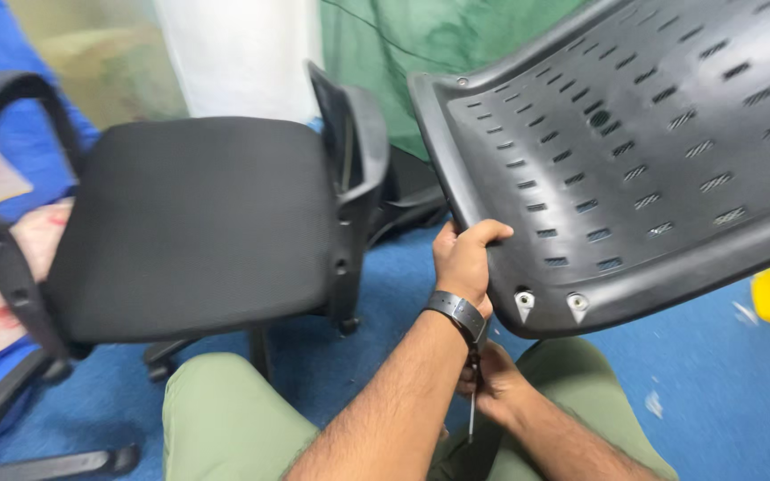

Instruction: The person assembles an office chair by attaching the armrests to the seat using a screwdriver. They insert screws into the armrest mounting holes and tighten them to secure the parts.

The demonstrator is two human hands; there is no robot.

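Blue carpet [385, 294] covers the floor; an office chair [189, 223] stands left of the backrest [634, 151]. Your left hand [463, 258] grips the backrest's lower edge, held above your lap. Below the backrest, your right hand [492, 383] closes around a screwdriver [472, 411].

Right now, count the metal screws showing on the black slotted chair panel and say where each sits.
2 along the lower edge of the slotted chair panel: left screw close to the left hand gripping the edge, right screw beside it. Others may be hidden or out of frame.
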